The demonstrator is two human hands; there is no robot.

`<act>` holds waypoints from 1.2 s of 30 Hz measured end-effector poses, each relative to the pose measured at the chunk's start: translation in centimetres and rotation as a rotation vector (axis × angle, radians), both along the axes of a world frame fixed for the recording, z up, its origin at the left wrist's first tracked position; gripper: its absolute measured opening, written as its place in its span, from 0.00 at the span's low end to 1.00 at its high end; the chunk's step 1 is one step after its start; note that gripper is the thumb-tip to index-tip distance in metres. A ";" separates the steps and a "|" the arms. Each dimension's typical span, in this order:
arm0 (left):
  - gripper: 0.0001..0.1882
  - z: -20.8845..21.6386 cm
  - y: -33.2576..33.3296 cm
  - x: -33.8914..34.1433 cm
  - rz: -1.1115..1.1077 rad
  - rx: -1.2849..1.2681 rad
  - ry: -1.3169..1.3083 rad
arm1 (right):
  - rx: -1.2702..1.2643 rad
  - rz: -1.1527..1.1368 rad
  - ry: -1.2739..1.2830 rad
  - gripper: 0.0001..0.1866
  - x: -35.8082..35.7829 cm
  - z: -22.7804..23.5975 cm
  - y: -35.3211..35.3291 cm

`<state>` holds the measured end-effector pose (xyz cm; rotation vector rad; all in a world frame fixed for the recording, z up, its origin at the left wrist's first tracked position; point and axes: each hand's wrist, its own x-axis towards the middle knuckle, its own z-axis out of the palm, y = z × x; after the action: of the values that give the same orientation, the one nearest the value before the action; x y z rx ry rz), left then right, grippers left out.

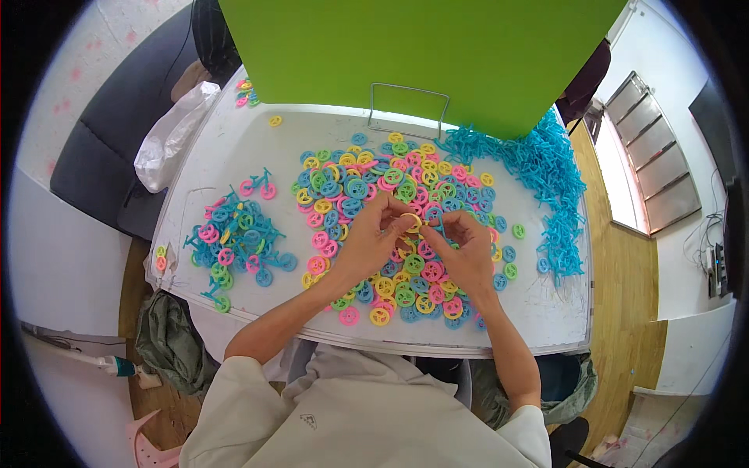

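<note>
Above the middle of the table, my left hand [373, 236] pinches a small yellow plastic wheel [412, 225] between thumb and fingertips. Close beside it, my right hand [466, 251] is closed on a thin blue plastic frame [439, 221], largely covered by the fingers. The fingertips of both hands nearly meet at the wheel; whether frame and wheel are joined is hidden. Under and around my hands spreads a heap of spoked toy wheels [431, 271] in pink, yellow, green and blue.
To the left lies a pile of blue frames with wheels on them [234, 234]. Loose blue frames [550, 168] are heaped along the right edge. A green panel [421, 54] stands at the back behind a bent metal wire [409, 86]. A white bag [175, 136] hangs by the left edge.
</note>
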<state>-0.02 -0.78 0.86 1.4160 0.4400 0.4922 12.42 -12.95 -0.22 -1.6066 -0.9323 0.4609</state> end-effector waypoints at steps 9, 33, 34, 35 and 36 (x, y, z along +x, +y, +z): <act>0.06 -0.8 -0.3 0.0 0.101 0.185 0.063 | -0.078 0.064 0.097 0.12 -0.3 0.8 0.1; 0.11 0.4 -0.4 -0.1 0.059 0.042 0.007 | -0.099 0.055 -0.267 0.10 0.4 2.0 -0.7; 0.11 0.5 -0.3 -0.2 0.038 0.004 0.011 | -0.086 0.028 -0.228 0.10 0.4 1.6 -0.6; 0.11 0.4 -0.2 -0.1 0.037 0.003 0.011 | -0.074 0.000 -0.190 0.09 0.3 1.3 -0.5; 0.10 0.3 -0.1 0.0 0.040 -0.020 -0.022 | -0.075 -0.001 -0.190 0.09 0.3 1.0 -0.4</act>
<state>-0.01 -0.90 1.14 1.3832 0.4552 0.5335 12.68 -13.36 0.79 -1.7413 -1.0670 0.3503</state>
